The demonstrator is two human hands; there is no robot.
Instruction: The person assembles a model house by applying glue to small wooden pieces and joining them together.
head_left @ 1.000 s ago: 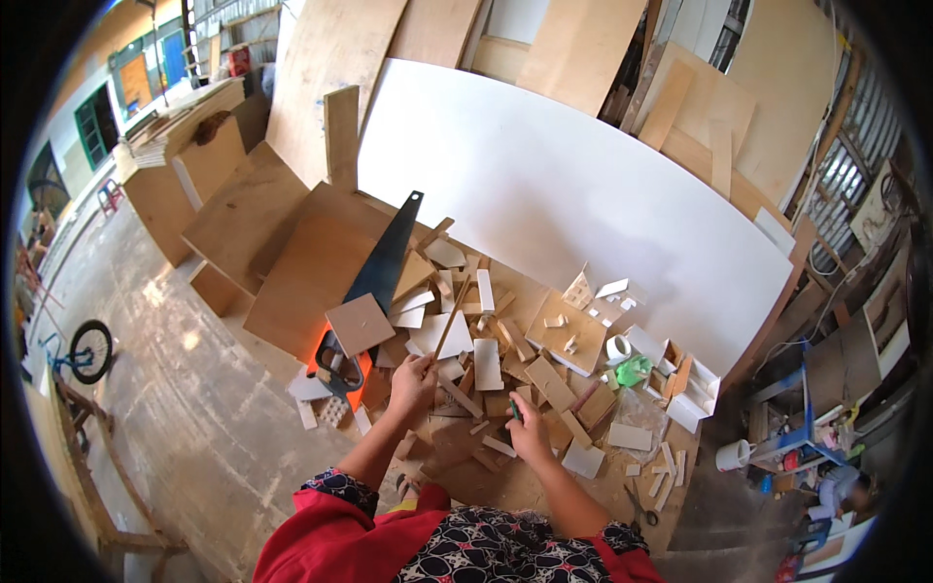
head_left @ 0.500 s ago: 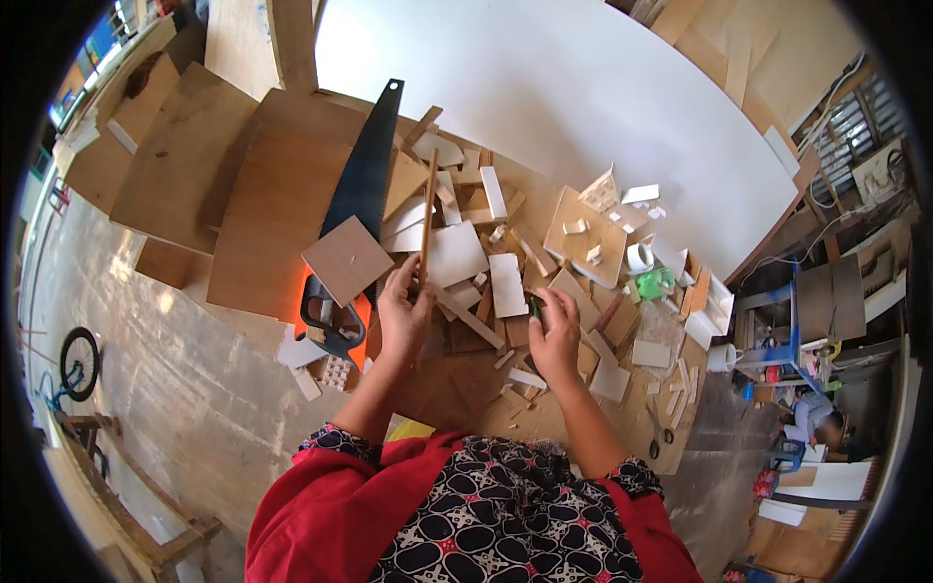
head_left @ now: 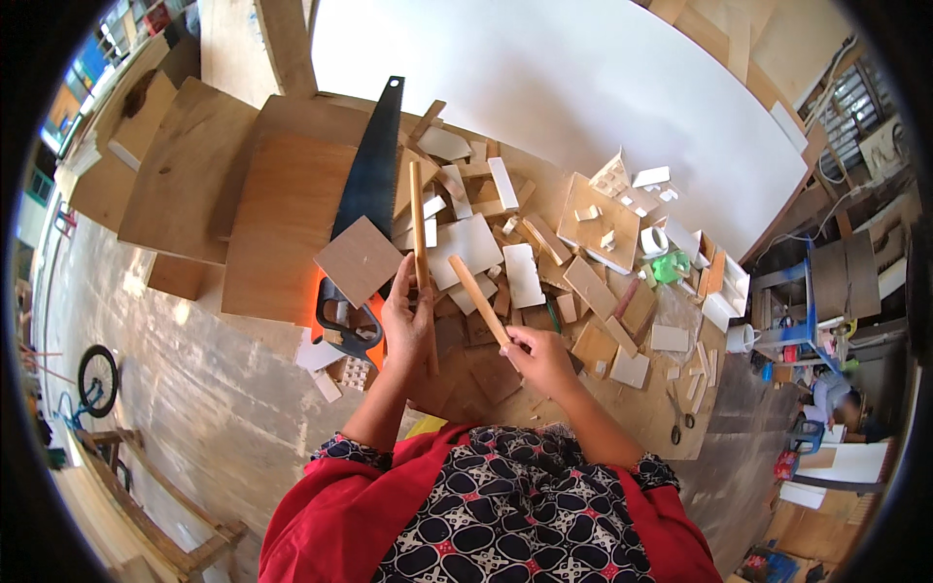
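Observation:
My left hand (head_left: 408, 316) grips a long thin wooden strip (head_left: 418, 209), which points away from me. In my right hand (head_left: 539, 358) is a second wooden strip (head_left: 476, 296), held at its near end and slanting toward the far left. The two strips do not touch. Both hands are over the near part of a pile of wood offcuts. Left of my left hand lies a handsaw (head_left: 372, 160) with a dark blade and an orange and black handle. A square wooden piece (head_left: 358, 260) rests across the saw and partly hides it.
Large plywood boards (head_left: 287, 219) lie on the left, and a white sheet (head_left: 544, 87) spans the far side. On the right are a square board (head_left: 598, 222) with small blocks, a green plastic item (head_left: 671, 267), a white tape roll (head_left: 653, 241) and scissors (head_left: 677, 418).
My right hand has come out of the offcuts toward me and now holds a wooden strip. My left hand keeps its strip in nearly the same place.

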